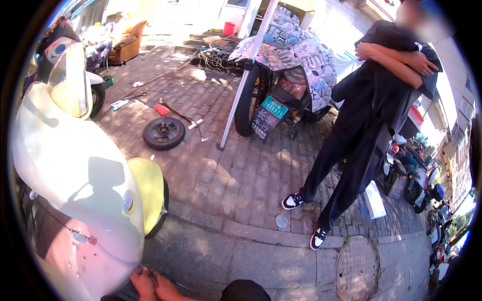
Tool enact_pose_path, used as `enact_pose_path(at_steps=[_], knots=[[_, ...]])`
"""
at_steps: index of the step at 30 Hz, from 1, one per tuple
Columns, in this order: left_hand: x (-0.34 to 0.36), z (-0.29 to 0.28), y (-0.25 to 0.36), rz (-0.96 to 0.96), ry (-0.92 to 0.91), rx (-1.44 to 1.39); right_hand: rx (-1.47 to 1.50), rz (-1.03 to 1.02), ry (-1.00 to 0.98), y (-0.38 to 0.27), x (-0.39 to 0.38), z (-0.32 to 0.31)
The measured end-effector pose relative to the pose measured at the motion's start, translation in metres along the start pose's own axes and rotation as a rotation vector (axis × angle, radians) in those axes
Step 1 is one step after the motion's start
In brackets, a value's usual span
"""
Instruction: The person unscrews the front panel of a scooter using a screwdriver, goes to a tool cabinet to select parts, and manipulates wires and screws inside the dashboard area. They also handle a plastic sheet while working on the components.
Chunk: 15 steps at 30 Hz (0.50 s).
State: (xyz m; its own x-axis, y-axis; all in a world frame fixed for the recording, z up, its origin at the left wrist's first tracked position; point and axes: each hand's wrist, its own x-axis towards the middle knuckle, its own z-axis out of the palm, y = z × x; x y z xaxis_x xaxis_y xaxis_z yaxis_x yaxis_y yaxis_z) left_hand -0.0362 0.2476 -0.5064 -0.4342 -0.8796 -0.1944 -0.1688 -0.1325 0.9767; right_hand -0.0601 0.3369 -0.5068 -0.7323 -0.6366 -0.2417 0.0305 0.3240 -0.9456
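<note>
A red bucket (229,28) stands upright at the back near the doorway; its inside is too far off to make out, so I cannot tell what it holds. In front of it lies a tangle of coiled cables (215,57).

Both hands are low in the view, close together against the lower edge of the pale scooter (55,125), which fills the left side with its yellow front fender (144,198) turned toward the paving. The left hand (142,284) has its fingers curled in, thumb side up; the right hand (163,287) sits just beside it, its forearm coming in low from the right and its fingers bent toward the left one. Their grip is partly hidden, and I cannot tell whether they have hold of a small part or only press on the scooter's edge.

On the brick paving (211,185) beyond, a loose wheel (164,133) lies flat, with a red object (161,110) just behind it and a pale-handled tool (195,124) to its right. Farther back, a motorbike (277,98) stands under a patterned cover (316,70). At right, a person (364,105) in dark clothes stands facing the scooter, arms folded.
</note>
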Motion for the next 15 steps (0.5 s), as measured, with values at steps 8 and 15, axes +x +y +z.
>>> enact_pose_path(at_steps=[8, 15], knots=[[0.008, -0.005, -0.016, 0.005, -0.053, -0.052, 0.016, 0.098, 0.01, 0.001, -0.002, 0.002], [0.019, -0.012, -0.032, -0.044, -0.017, -0.104, 0.022, 0.075, 0.016, -0.016, -0.008, 0.0]])
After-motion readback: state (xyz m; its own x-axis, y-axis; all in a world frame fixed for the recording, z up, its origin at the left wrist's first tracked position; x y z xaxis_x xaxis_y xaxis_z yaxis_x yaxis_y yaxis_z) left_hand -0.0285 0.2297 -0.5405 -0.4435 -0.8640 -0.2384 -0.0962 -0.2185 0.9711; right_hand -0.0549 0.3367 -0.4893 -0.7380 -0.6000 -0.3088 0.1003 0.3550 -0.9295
